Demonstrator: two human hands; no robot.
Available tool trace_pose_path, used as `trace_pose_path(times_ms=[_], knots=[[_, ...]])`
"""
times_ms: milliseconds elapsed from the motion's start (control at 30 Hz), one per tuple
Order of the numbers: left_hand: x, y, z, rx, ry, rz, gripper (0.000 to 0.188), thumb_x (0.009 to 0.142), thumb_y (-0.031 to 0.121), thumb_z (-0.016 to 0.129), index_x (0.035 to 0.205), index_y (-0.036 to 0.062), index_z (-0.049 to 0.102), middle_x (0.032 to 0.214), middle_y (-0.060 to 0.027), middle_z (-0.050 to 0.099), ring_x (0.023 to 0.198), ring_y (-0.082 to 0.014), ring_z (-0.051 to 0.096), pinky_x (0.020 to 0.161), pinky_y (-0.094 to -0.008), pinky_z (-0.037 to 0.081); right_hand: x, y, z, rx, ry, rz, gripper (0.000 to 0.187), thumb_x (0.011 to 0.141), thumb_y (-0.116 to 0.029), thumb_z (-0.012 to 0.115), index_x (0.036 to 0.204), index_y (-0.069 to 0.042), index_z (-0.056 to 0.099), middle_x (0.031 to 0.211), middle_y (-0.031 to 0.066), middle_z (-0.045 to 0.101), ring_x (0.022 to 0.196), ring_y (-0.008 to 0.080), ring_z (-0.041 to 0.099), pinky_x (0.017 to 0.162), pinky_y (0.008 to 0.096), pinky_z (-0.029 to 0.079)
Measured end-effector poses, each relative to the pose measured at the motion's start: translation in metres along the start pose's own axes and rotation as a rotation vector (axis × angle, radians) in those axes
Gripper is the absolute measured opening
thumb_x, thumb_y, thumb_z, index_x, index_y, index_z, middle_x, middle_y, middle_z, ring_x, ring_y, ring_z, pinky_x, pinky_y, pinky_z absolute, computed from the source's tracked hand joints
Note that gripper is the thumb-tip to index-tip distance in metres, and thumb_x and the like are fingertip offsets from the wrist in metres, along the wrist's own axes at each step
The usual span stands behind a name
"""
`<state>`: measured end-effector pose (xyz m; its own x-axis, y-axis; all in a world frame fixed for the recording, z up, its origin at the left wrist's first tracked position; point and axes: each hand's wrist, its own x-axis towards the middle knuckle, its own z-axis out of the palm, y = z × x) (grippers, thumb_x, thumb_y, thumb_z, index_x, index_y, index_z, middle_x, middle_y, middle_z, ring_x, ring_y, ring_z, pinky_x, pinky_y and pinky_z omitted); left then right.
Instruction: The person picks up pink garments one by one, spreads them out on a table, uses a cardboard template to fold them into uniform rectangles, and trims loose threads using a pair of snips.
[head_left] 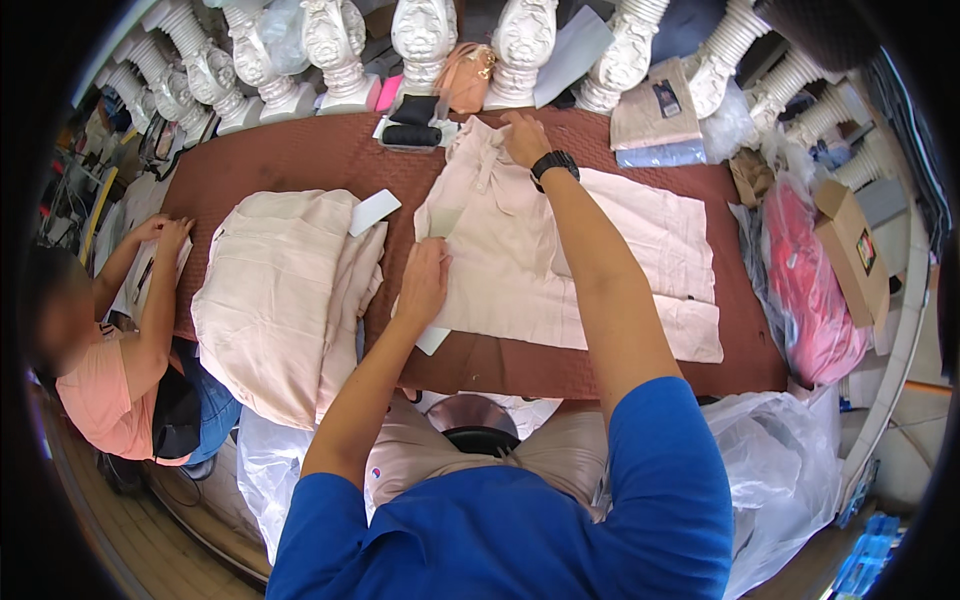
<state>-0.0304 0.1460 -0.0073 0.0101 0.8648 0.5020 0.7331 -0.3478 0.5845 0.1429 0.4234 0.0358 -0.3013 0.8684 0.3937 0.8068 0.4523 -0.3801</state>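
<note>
A pale pink pair of drawstring trousers [500, 270] lies spread on the brown cloth in front of me, waistband toward the far left, legs toward the right. My left hand [428, 265] is closed on the near left edge of the waistband. At the far corner of the waistband, my right hand [525, 140], with a black watch on the wrist, has its fingers bent round the fabric. Its fingertips are partly hidden. A greenish patch shows beside my left hand. Left of it rises a pile of similar pale garments [275, 290].
The brown quilted cloth [300, 150] covers the table. White carved balusters [425, 40] line the far edge. Black rolls [412, 133], an orange bag [468, 80] and a packed garment [655, 110] lie there. A co-worker [120, 380] sits left; a red bundle in plastic [805, 270] stands right.
</note>
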Motion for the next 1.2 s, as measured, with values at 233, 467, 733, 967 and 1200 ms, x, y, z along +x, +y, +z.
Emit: trace_pose_path(times_ms=[233, 467, 733, 967, 1200], knots=[[0.013, 0.019, 0.006, -0.043, -0.023, 0.165, 0.014, 0.087, 0.0, 0.055, 0.101, 0.0018, 0.057, 0.106, -0.0148, 0.056, 0.097, -0.035, 0.052, 0.085, -0.042, 0.044, 0.021, 0.059, 0.012, 0.78, 0.119, 0.468, 0.017, 0.076, -0.025, 0.073, 0.078, -0.008, 0.076, 0.081, 0.0141, 0.072, 0.079, 0.0224, 0.07, 0.076, 0.0341, 0.054], [-0.008, -0.007, -0.004, -0.025, 0.056, 0.084, 0.016, 0.084, 0.006, 0.063, 0.099, 0.0, 0.058, 0.102, -0.0167, 0.057, 0.097, -0.0371, 0.052, 0.087, -0.0431, 0.043, -0.025, -0.027, -0.136, 1.195, -0.023, 0.446, 0.035, 0.075, -0.005, 0.077, 0.103, -0.003, 0.056, 0.084, 0.0031, 0.062, 0.07, 0.0115, 0.06, 0.061, 0.0235, 0.051], [0.002, 0.004, 0.004, -0.152, 0.006, 0.038, 0.038, 0.08, -0.002, 0.062, 0.116, 0.0034, 0.052, 0.108, -0.0145, 0.056, 0.101, -0.0329, 0.053, 0.089, -0.0407, 0.044, -0.243, 0.008, -0.266, 0.803, -0.151, 0.574, 0.025, 0.081, -0.008, 0.069, 0.104, -0.006, 0.059, 0.089, 0.0007, 0.061, 0.076, 0.0095, 0.059, 0.066, 0.024, 0.049], [-0.001, -0.001, -0.01, -0.072, -0.087, 0.077, 0.043, 0.079, -0.007, 0.056, 0.112, 0.0164, 0.07, 0.116, -0.0071, 0.058, 0.105, -0.0291, 0.052, 0.092, -0.0362, 0.044, -0.321, 0.01, -0.247, 0.905, -0.215, 0.729, 0.021, 0.078, -0.001, 0.07, 0.097, -0.003, 0.061, 0.08, 0.0025, 0.059, 0.07, 0.0099, 0.06, 0.065, 0.0213, 0.053], [0.0, -0.004, -0.005, -0.098, -0.139, 0.046, 0.039, 0.079, -0.004, 0.056, 0.106, 0.0179, 0.074, 0.119, -0.0056, 0.059, 0.106, -0.0268, 0.052, 0.093, -0.0347, 0.044, -0.346, 0.033, -0.221, 0.27, -0.382, 0.514, 0.019, 0.08, -0.006, 0.066, 0.098, -0.003, 0.062, 0.087, 0.0128, 0.058, 0.084, 0.0215, 0.059, 0.074, 0.0322, 0.051]])
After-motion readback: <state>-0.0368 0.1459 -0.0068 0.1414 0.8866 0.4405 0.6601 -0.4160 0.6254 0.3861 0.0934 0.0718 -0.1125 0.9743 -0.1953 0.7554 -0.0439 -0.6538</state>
